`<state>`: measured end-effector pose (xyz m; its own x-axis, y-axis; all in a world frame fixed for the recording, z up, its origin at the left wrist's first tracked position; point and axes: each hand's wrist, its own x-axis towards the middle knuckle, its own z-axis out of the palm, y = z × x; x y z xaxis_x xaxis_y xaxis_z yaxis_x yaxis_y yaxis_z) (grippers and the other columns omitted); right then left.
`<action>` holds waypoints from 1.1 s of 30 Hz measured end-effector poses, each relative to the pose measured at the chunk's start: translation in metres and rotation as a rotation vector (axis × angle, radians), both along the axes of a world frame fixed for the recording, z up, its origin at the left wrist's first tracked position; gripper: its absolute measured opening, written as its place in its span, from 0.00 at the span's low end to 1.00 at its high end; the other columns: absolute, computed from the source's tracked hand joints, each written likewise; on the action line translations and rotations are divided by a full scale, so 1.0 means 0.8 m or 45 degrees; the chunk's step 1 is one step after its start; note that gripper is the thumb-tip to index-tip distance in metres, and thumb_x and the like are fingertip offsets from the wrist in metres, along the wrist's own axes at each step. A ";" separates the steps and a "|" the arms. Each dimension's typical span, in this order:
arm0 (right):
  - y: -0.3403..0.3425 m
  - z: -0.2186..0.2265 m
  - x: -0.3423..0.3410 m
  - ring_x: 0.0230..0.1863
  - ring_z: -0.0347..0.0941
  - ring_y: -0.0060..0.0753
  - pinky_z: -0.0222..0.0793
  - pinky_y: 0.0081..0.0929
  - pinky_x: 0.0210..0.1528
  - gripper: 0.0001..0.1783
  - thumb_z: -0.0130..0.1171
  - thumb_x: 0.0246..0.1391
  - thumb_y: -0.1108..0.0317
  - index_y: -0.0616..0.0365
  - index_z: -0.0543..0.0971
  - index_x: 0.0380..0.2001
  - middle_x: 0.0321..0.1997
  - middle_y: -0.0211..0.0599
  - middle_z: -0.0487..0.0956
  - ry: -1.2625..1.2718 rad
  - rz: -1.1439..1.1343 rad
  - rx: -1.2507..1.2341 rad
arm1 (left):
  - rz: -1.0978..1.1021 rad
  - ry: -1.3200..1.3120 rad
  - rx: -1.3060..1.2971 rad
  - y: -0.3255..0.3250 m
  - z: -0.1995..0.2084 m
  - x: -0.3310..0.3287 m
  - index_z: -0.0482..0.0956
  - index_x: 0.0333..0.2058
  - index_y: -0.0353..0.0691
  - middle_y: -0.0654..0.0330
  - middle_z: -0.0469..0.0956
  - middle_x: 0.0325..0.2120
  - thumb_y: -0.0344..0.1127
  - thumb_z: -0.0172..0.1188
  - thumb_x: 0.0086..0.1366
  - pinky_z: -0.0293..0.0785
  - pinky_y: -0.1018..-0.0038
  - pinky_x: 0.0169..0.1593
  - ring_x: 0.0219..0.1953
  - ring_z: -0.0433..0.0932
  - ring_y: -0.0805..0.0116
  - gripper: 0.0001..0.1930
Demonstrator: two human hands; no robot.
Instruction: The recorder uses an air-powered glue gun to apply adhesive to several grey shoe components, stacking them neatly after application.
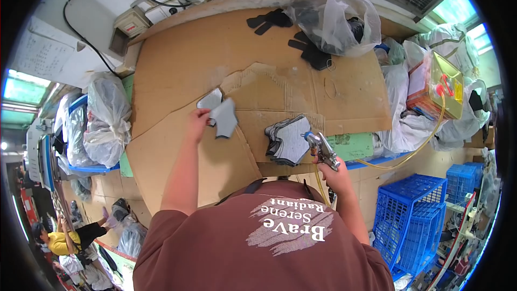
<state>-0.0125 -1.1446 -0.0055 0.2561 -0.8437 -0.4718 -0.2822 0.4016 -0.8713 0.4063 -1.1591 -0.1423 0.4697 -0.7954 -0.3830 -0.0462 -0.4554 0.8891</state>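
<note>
My left hand (197,124) pinches the edge of a smooth grey cut-out piece (225,119), slightly blurred, over the cardboard. A speckled light-grey piece (210,99) lies partly beneath it. My right hand (336,173) is wrapped round the handle of a metal spray gun (326,152) with a blue part near its nozzle. The gun's nozzle is beside a stack of similar grey cut-outs with dark edges (291,139), at the near side of the table. A yellowish hose (319,180) hangs below the gun.
Cardboard sheets (183,59) cover the table. Black cut-outs (309,54) and a clear plastic bag (353,24) lie at the back. To the right stand a yellow-topped can (448,83) with a hose and blue crates (406,221). Bagged goods (107,121) sit at left; another person (64,240) is farther off.
</note>
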 end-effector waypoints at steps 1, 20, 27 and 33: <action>0.000 0.001 0.001 0.35 0.69 0.20 0.63 0.20 0.41 0.14 0.49 0.44 0.76 0.62 0.73 0.38 0.31 0.29 0.75 -0.002 0.006 0.003 | -0.006 0.004 0.002 -0.003 -0.004 0.014 0.75 0.36 0.33 0.61 0.76 0.27 0.28 0.52 0.56 0.71 0.81 0.31 0.26 0.73 0.76 0.10; -0.004 -0.032 0.026 0.27 0.63 0.20 0.61 0.20 0.33 0.10 0.53 0.43 0.74 0.61 0.72 0.32 0.24 0.29 0.71 -0.116 0.140 -0.101 | -0.663 -0.351 -0.430 -0.010 0.058 -0.224 0.76 0.28 0.33 0.58 0.72 0.26 0.26 0.64 0.44 0.71 0.78 0.32 0.25 0.73 0.70 0.11; -0.004 -0.041 0.024 0.26 0.62 0.20 0.61 0.22 0.31 0.09 0.52 0.43 0.74 0.61 0.72 0.32 0.22 0.30 0.70 -0.097 0.154 -0.088 | -0.624 -0.329 -0.454 -0.006 0.063 -0.227 0.77 0.28 0.34 0.59 0.71 0.25 0.25 0.63 0.44 0.69 0.77 0.31 0.25 0.72 0.70 0.09; -0.007 -0.017 0.017 0.27 0.66 0.20 0.62 0.20 0.32 0.10 0.52 0.44 0.73 0.61 0.73 0.33 0.24 0.29 0.72 -0.026 0.017 -0.073 | -0.580 -0.365 -0.485 -0.004 0.066 -0.229 0.76 0.27 0.34 0.57 0.70 0.25 0.25 0.62 0.44 0.69 0.74 0.32 0.26 0.71 0.63 0.09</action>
